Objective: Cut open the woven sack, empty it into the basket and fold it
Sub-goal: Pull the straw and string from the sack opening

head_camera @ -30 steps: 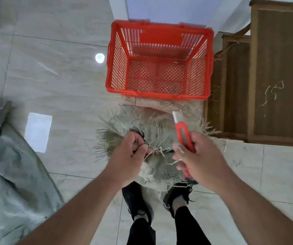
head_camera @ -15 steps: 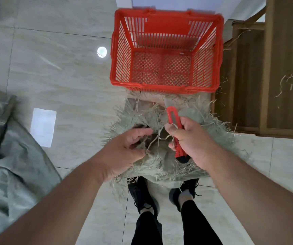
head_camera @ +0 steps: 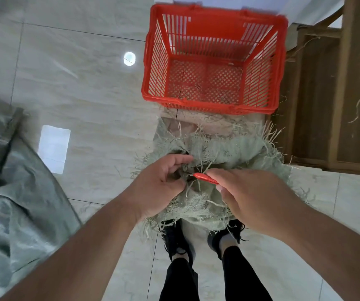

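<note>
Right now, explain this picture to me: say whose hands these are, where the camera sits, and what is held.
There is no machine here. A person wears a wide-angle camera on the head, looking down at their own bare arms and feet. The left hand pinches the gathered top of a frayed green woven sack standing on the tiled floor before the feet. The right hand holds a red utility knife, its tip at the gathered part. Beyond stands a red plastic basket, holding only a few loose strands. Grey-green sacking lies left; wooden furniture stands right.

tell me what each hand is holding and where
Right hand: red utility knife, by its handle. Left hand: frayed green woven sack, pinched at its bunched top.
</note>
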Motion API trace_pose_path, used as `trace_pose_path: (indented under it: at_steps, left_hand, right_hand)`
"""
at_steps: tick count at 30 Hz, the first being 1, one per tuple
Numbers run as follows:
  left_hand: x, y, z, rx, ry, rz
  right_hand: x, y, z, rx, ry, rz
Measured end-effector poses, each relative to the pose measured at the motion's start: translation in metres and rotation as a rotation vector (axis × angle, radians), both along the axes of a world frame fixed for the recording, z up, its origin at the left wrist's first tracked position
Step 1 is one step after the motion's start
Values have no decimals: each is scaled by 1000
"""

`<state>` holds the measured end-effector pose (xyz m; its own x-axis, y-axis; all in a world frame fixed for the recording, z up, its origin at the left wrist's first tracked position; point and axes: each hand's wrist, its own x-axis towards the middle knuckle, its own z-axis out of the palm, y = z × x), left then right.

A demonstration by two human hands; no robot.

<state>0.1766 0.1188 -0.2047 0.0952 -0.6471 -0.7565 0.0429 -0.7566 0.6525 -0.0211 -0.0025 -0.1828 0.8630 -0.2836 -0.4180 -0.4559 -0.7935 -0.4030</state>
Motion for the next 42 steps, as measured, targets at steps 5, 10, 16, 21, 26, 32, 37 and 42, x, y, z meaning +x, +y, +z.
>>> trace_pose_path:
  at_steps: [5, 10, 16, 21, 26, 32, 37, 42]
  left_hand:
    - [3, -2, 0, 11, -12, -29]
    - [1, -5, 3, 32, 20, -55]
    - [2, -8, 4, 71, 33, -56]
    - [-3, -10, 6, 76, -3, -58]
    - [16, 4, 12, 79, -52, -71]
    - [-1, 5, 18, 34, -30, -32]
    - [4, 6, 20, -36, -204, -148]
    - [-4, 14, 22, -46, -339, -240]
  right_hand:
    - [14, 0, 4, -67, 49, 82]
    - [17, 5, 22, -114, 147, 100]
    - [19, 7, 29, -124, 235, 94]
    - [19, 17, 17, -177, 264, 108]
    - [-51, -6, 18, -173, 448, 12]
    - [-71, 5, 1, 123, 159, -595]
    - [-79, 10, -53, 187, 136, -1032]
    - [-38, 23, -68, 626, 224, -1433]
